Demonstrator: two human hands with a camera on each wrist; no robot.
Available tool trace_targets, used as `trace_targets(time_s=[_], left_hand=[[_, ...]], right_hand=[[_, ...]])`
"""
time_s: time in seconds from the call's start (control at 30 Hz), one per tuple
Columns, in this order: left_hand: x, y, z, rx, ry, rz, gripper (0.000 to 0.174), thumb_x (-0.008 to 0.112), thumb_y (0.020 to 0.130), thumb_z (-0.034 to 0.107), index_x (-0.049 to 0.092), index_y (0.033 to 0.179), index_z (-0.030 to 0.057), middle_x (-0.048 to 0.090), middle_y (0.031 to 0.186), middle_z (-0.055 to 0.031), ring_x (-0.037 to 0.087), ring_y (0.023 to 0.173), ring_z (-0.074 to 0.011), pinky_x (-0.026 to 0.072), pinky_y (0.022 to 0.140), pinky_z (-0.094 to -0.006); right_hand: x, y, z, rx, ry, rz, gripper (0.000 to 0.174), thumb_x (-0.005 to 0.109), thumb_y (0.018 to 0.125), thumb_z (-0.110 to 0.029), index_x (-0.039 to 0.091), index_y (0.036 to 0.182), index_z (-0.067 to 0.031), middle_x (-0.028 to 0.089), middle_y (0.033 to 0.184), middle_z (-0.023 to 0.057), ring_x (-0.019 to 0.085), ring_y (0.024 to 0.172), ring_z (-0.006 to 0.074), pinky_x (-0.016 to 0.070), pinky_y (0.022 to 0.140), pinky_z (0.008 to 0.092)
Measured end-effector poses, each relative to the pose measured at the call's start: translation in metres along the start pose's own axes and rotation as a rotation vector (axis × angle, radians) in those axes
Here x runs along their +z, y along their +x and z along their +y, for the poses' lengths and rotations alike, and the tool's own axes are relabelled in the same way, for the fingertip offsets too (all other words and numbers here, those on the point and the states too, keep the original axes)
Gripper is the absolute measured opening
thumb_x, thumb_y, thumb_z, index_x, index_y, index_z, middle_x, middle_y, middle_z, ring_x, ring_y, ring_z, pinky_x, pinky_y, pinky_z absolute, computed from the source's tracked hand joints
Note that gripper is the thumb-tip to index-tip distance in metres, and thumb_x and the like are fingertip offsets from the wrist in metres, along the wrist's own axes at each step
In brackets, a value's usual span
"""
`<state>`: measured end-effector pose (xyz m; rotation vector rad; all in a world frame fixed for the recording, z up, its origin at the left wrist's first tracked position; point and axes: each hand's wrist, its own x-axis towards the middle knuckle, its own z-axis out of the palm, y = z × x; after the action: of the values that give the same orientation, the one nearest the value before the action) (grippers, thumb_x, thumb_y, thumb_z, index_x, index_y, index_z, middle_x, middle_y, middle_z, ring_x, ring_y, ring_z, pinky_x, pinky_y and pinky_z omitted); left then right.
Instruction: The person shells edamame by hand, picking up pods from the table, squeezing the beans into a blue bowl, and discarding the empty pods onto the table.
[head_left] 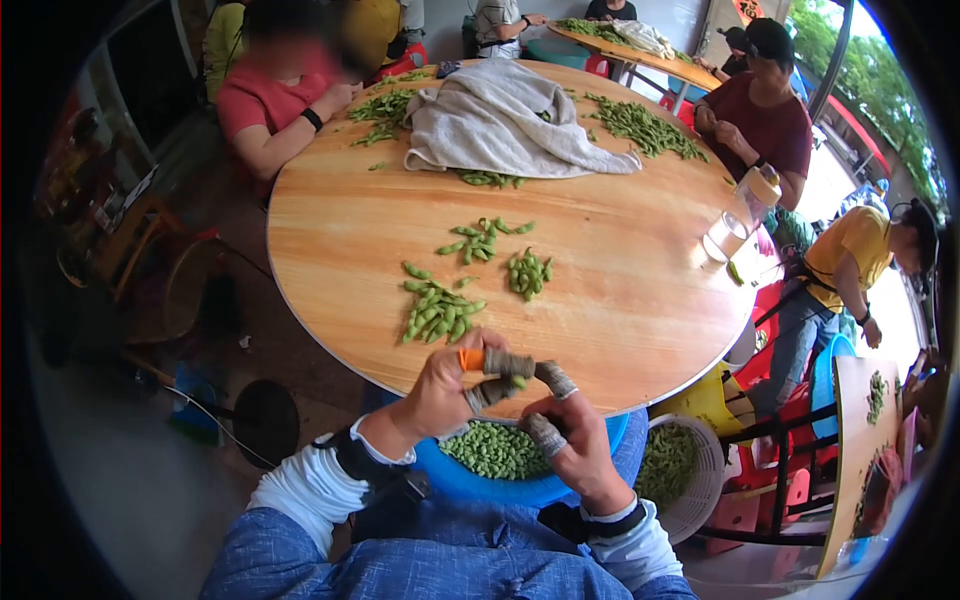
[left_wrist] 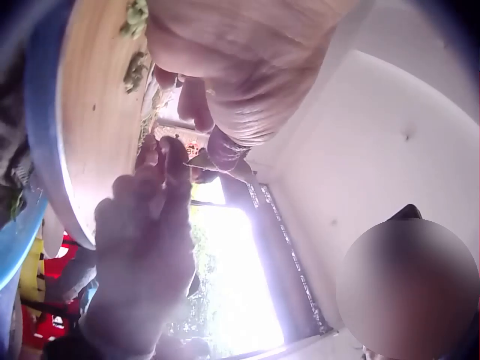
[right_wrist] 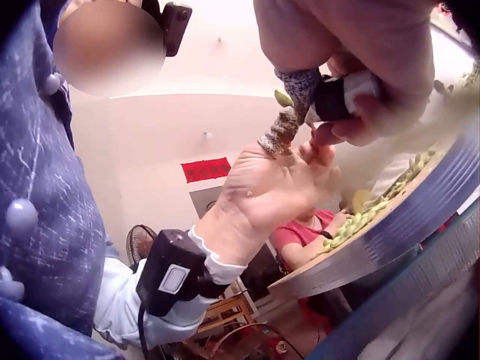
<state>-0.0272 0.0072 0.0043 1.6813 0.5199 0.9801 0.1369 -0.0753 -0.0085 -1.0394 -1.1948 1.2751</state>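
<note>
The left hand (head_left: 440,390), its thumb and forefinger wrapped in grey tape and an orange band on one finger, pinches a small green pod (head_left: 518,382) at its tips, above the table's near edge. Just to the right is the right hand (head_left: 575,440), also taped, thumb and forefinger apart with nothing seen between them. In the right wrist view the pod (right_wrist: 283,97) shows by the left hand's (right_wrist: 262,184) taped thumb, close to the right hand (right_wrist: 352,45). The left wrist view shows the left hand (left_wrist: 240,60) above the right hand (left_wrist: 142,255); the pod cannot be made out there.
Small piles of pods (head_left: 435,312) lie on the round wooden table (head_left: 340,230), with a grey cloth (head_left: 490,120) beyond and a bottle (head_left: 740,215) at right. Under the hands stands a blue basin (head_left: 435,465) of green pieces; right of it, a white basket (head_left: 705,480). Other people sit around.
</note>
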Motion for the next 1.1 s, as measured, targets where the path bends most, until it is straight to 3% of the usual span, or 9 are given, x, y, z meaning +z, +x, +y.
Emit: trace_targets(time_s=[0.2, 0.23, 0.4, 0.5, 0.6, 0.7, 0.8, 0.93, 1.1], left_hand=[[0.015, -0.015, -0.009, -0.014, -0.057, -0.064, 0.021, 0.065, 0.071, 0.002, 0.059, 0.091, 0.0030, 0.052, 0.087, -0.0041, 0.050, 0.084, -0.0147, 0.0402, 0.074, -0.0255], [0.019, -0.016, -0.007, -0.025, 0.036, 0.054, 0.013, 0.060, 0.078, 0.010, 0.059, 0.088, 0.0020, 0.056, 0.079, -0.0058, 0.053, 0.075, -0.0141, 0.0423, 0.066, -0.0240], [0.012, -0.033, -0.015, -0.848, -0.721, -0.159, 0.045, 0.038, 0.086, 0.047, 0.055, 0.090, 0.0051, 0.054, 0.065, -0.0073, 0.052, 0.055, -0.0147, 0.0378, 0.046, -0.0233], [0.024, -0.032, -0.018, -0.942, -0.991, -0.305, 0.041, 0.041, 0.085, 0.046, 0.051, 0.088, 0.0063, 0.052, 0.063, -0.0071, 0.050, 0.054, -0.0152, 0.0364, 0.045, -0.0235], [0.021, -0.034, -0.027, -0.953, -1.102, -0.362, 0.035, 0.046, 0.085, 0.040, 0.052, 0.093, 0.0066, 0.052, 0.064, -0.0068, 0.049, 0.054, -0.0142, 0.0356, 0.046, -0.0232], [0.027, -0.033, -0.012, -0.670, -0.401, -0.276, 0.014, 0.051, 0.083, 0.018, 0.054, 0.085, 0.0045, 0.054, 0.064, -0.0079, 0.050, 0.054, -0.0145, 0.0377, 0.048, -0.0252], [0.041, -0.031, -0.012, 0.001, 0.132, -0.108, 0.013, 0.057, 0.077, 0.012, 0.056, 0.085, 0.0023, 0.056, 0.065, -0.0100, 0.055, 0.058, -0.0195, 0.0417, 0.052, -0.0300], [0.030, -0.034, 0.001, -0.102, 0.656, -0.283, 0.019, 0.058, 0.064, 0.007, 0.058, 0.082, 0.0025, 0.057, 0.069, -0.0115, 0.057, 0.065, -0.0279, 0.0442, 0.054, -0.0361], [0.030, -0.037, -0.001, 0.099, 0.875, -0.266, 0.014, 0.058, 0.058, 0.008, 0.057, 0.071, 0.0033, 0.052, 0.063, -0.0088, 0.054, 0.058, -0.0244, 0.0425, 0.048, -0.0356]], right_hand=[[-0.003, -0.001, -0.009, -0.188, -0.415, 0.014, 0.023, 0.058, 0.072, 0.001, 0.058, 0.095, 0.0005, 0.058, 0.077, 0.0092, 0.057, 0.070, 0.0186, 0.0439, 0.063, 0.0257], [-0.007, -0.002, -0.009, -0.256, -0.554, 0.026, 0.027, 0.058, 0.068, 0.002, 0.058, 0.095, 0.0001, 0.057, 0.076, 0.0102, 0.056, 0.069, 0.0213, 0.0442, 0.062, 0.0275], [-0.018, -0.003, -0.010, -0.552, -1.029, 0.019, 0.042, 0.060, 0.054, 0.002, 0.058, 0.096, -0.0011, 0.054, 0.070, 0.0110, 0.052, 0.063, 0.0287, 0.0444, 0.057, 0.0346], [-0.018, -0.005, -0.006, -0.579, -1.075, -0.030, 0.039, 0.061, 0.058, 0.002, 0.057, 0.097, -0.0006, 0.054, 0.072, 0.0127, 0.053, 0.065, 0.0312, 0.0450, 0.059, 0.0338], [-0.015, -0.013, 0.001, -0.270, -0.742, 0.152, 0.028, 0.060, 0.069, -0.001, 0.056, 0.097, 0.0017, 0.058, 0.079, 0.0112, 0.056, 0.072, 0.0250, 0.0459, 0.064, 0.0303], [-0.017, -0.025, 0.008, 0.088, -0.092, 0.132, 0.020, 0.056, 0.081, -0.007, 0.055, 0.098, 0.0034, 0.060, 0.090, 0.0076, 0.055, 0.082, 0.0152, 0.0441, 0.071, 0.0263], [-0.015, -0.030, 0.004, 0.204, 0.218, 0.022, 0.021, 0.052, 0.085, -0.011, 0.053, 0.099, 0.0050, 0.058, 0.096, 0.0046, 0.051, 0.088, 0.0094, 0.0415, 0.077, 0.0242], [-0.010, -0.032, 0.000, 0.272, 0.254, 0.027, 0.023, 0.052, 0.084, -0.011, 0.052, 0.101, 0.0052, 0.058, 0.096, 0.0049, 0.053, 0.087, 0.0106, 0.0418, 0.079, 0.0246], [-0.011, -0.033, 0.003, 0.292, 0.277, 0.020, 0.022, 0.051, 0.085, -0.010, 0.053, 0.100, 0.0052, 0.059, 0.094, 0.0054, 0.054, 0.084, 0.0106, 0.0432, 0.076, 0.0244]])
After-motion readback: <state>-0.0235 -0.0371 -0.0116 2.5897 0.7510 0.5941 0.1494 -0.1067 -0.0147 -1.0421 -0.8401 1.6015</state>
